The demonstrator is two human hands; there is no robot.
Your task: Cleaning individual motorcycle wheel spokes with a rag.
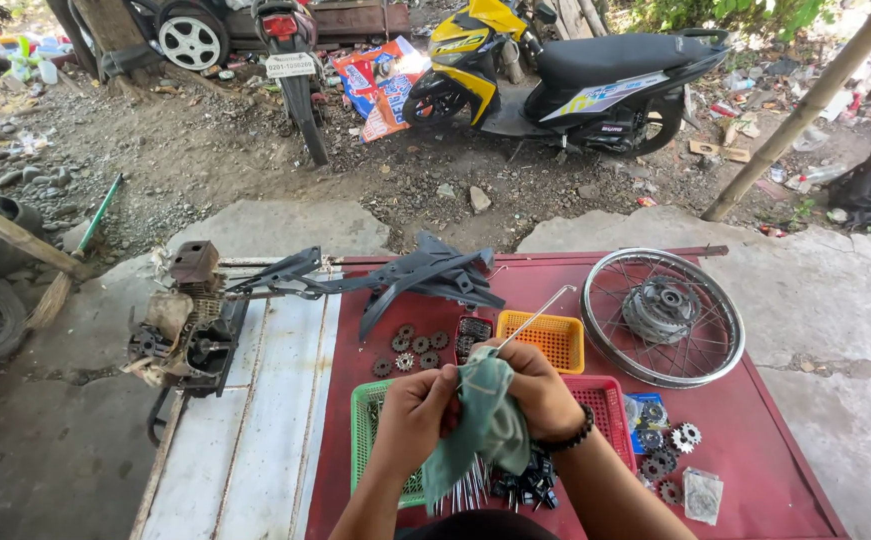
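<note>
Thin metal spoke (535,318) in green cloth (485,425)

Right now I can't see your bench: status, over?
Both hands, left and right, grip a green rag around a spoke. Baskets and wheel close by.

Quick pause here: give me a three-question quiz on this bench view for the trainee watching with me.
1. True or false: both hands grip the green cloth.
2. Which thing lies at the right end of the red table? A) spoked wheel B) engine block C) yellow scooter
3. What thin thing sticks up and to the right from the cloth?

Key
1. True: the left hand and the right hand both close on the cloth.
2. A: the spoked wheel lies flat there; the engine block sits at the left, on the white board.
3. A metal spoke, with the cloth wrapped around its lower end.
</note>
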